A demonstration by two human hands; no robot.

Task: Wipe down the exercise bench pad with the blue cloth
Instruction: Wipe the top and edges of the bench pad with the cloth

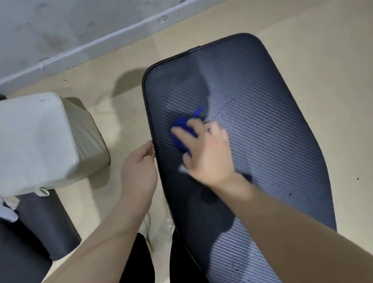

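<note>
Head view: blue cloth (183, 133) bunched under right hand (205, 153) grip.

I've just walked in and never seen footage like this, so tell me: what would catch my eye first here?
First, the bright blue cloth bunched under the right hand, pressed on the dark ribbed bench pad that fills the middle and right of the view. The left hand rests at the pad's left edge. To the left, on the beige floor, stands a pale grey fabric box.
</note>
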